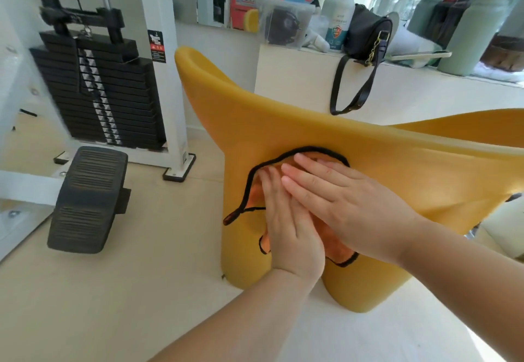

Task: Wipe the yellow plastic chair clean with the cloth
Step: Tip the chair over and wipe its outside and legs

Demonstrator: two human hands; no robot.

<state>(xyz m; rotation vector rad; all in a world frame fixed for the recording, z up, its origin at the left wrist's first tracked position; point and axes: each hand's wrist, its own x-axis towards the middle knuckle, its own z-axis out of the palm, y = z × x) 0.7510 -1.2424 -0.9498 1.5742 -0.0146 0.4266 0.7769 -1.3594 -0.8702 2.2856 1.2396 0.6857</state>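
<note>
At the far left, a black weight stack [99, 89] was seen in a white frame, with a ribbed black foot plate [88, 200] tilted above the pale floor [141, 276] in front of it. To its right, the yellow chair [283, 123] was seen from close by, its curved shell filling the middle of the view. An orange cloth [337, 249] edged in black was spread flat against the chair's shell. The left hand [289, 228] was laid on the cloth with fingers straight and together, nothing being gripped. The right hand [346, 202] was likewise pressed flat and open-fingered on the cloth, just beside the left. It appeared to overlap the left hand's edge, though this could not be told for certain. Behind the chair, a black handbag [365, 32] was set on a white desk [411, 89], its strap hung down the front, with a spray bottle [337, 18] beside it.
</note>
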